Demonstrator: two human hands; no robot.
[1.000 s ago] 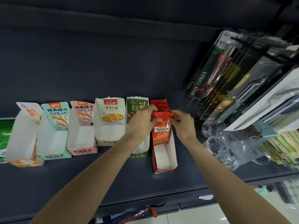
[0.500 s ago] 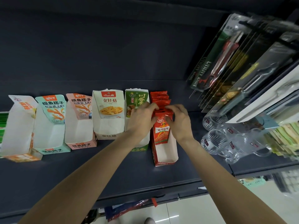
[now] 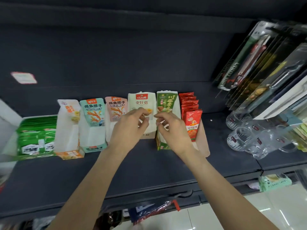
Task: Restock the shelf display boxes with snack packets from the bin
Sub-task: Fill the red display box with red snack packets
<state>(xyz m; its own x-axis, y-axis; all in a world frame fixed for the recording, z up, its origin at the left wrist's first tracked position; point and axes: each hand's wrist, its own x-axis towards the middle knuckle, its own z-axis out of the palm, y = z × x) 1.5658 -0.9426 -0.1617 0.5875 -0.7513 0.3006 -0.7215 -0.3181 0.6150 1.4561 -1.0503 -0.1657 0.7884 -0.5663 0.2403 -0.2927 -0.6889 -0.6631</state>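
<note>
A row of open display boxes stands on the dark shelf (image 3: 149,166). The rightmost box (image 3: 203,143) holds several red snack packets (image 3: 192,125) standing upright. My left hand (image 3: 129,128) hovers in front of the cream box (image 3: 142,105), fingers loosely curled and holding nothing. Beside it, my right hand (image 3: 172,130) hangs over the green box (image 3: 167,103), just left of the red packets, fingers also loosely curled and empty. Neither hand touches a packet.
Left of the hands stand a pink box (image 3: 116,110), a teal box (image 3: 93,123), an orange-trimmed white box (image 3: 68,130) and a green box full of packets (image 3: 36,136). Glass mugs (image 3: 249,138) and hanging packaged utensils (image 3: 259,68) crowd the right. A bag (image 3: 152,211) shows below the shelf edge.
Both hands let go of the front red packet and moved left, away from the red box. The packet now stands in the box. The view has shifted left, showing the full green box.
</note>
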